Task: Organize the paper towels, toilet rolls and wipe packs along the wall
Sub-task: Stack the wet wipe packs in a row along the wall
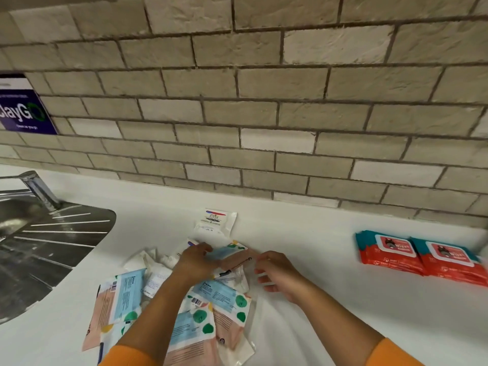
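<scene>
Several pastel wipe packs (211,310) with blue labels and green dots lie in a loose pile on the white counter (317,299). My left hand (196,262) rests on the pile's far end and grips one of these packs (232,250) by its edge. My right hand (277,273) hovers just right of that pack, fingers loosely curled, holding nothing. A small white Dove pack (215,220) lies beyond the pile, near the wall. Two red wipe packs (422,256) sit side by side at the right against the brick wall (264,128).
A steel sink (39,247) with a draining board and a tap (39,188) fills the left side. A blue sign (21,109) hangs on the wall at the left. White crumpled wrappers (150,262) lie at the pile's left edge.
</scene>
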Tool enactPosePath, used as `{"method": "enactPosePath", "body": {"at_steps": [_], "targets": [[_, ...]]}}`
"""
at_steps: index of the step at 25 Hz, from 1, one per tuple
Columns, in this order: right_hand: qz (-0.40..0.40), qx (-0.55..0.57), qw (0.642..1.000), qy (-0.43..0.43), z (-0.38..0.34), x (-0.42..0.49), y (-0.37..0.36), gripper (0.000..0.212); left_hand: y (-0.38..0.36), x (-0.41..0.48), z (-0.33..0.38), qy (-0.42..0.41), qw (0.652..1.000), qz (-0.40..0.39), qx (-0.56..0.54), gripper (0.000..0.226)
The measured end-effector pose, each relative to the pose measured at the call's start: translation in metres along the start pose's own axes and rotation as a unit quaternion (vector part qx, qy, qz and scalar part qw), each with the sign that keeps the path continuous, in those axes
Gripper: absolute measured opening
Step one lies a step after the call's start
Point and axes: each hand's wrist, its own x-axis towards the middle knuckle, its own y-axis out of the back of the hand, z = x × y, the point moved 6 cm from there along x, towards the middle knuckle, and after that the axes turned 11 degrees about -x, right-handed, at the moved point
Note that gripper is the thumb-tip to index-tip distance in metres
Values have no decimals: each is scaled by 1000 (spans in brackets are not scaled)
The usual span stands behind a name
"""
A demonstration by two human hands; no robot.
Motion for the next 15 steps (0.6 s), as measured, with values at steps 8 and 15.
{"method": "enactPosePath", "body": {"at_steps": [8, 15], "targets": [[1, -131, 987, 97, -18, 21, -32, 41, -36, 10, 3, -9, 985, -49, 164, 58], [-1, -282, 953, 111, 12, 9, -64, 41, -16, 10, 9, -57, 984, 24, 170, 25]]}}
